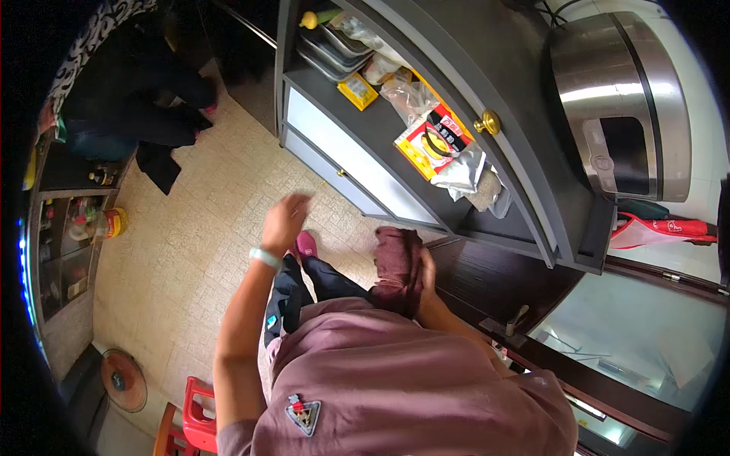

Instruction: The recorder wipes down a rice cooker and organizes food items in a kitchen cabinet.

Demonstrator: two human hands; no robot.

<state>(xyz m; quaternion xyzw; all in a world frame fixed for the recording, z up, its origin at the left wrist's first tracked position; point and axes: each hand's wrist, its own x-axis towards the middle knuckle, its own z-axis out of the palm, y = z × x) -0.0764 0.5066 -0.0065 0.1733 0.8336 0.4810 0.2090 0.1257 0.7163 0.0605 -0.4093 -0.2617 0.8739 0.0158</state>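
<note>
My right hand [428, 273] grips a folded maroon cloth [396, 265] by its right side, close in front of my body. Most of the right fingers are hidden behind the cloth. Out over the tiled floor, my left hand [285, 223] is loosely bent and slightly blurred by motion. I see nothing held in it. A pale band [266, 258] circles the left wrist. Ahead to the right stands a grey cabinet [365, 122] with an uncovered shelf. On that shelf are a yellow-and-red food box [430, 142], a clear plastic bag [408, 97] and stacked trays [336, 51].
A steel appliance [621, 108] sits on the cabinet. To my right is a dark wooden door [490, 279] with a lever handle [518, 320]. A red plastic stool [199, 419] and a fan [123, 380] stand at lower left. Another person [131, 97] is at upper left.
</note>
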